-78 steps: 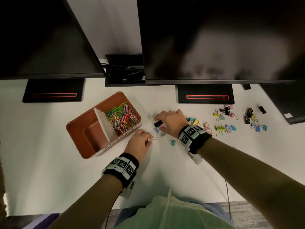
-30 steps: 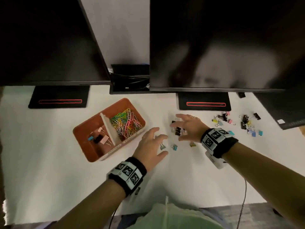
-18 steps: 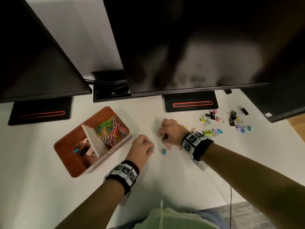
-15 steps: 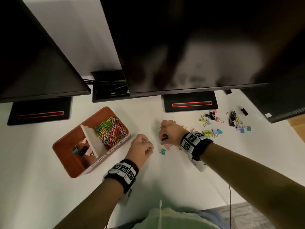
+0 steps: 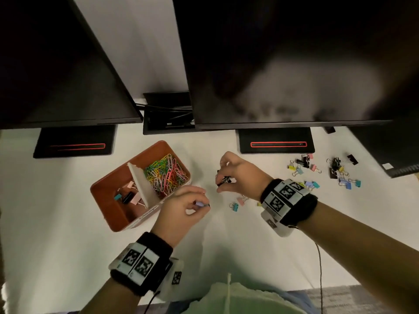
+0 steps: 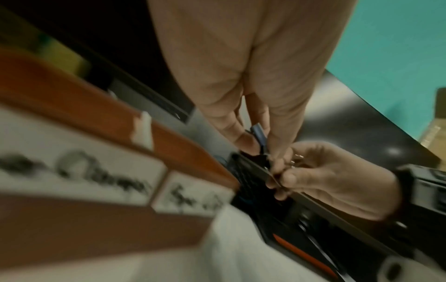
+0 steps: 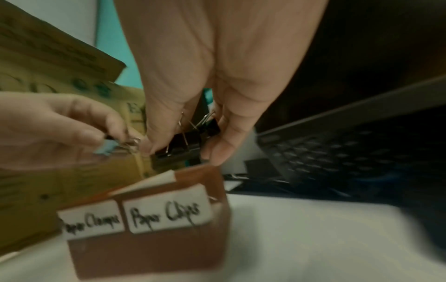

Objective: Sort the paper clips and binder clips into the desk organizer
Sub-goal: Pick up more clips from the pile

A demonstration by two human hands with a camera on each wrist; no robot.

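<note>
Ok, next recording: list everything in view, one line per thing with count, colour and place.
desk organizer: one, orange, white divider, desk left of centre
paper clips: a heap, mixed colours, organizer's far compartment
binder clips in organizer: about four, pink, black, blue, near compartment
loose binder clips: a scatter, mixed colours, desk at right, a few near the right wrist
labels: two, white, handwritten, organizer's front
monitors: two, black, back of desk
desk: one, white
left hand: pinches a small blue binder clip
right hand: holds black binder clips, count unclear
</note>
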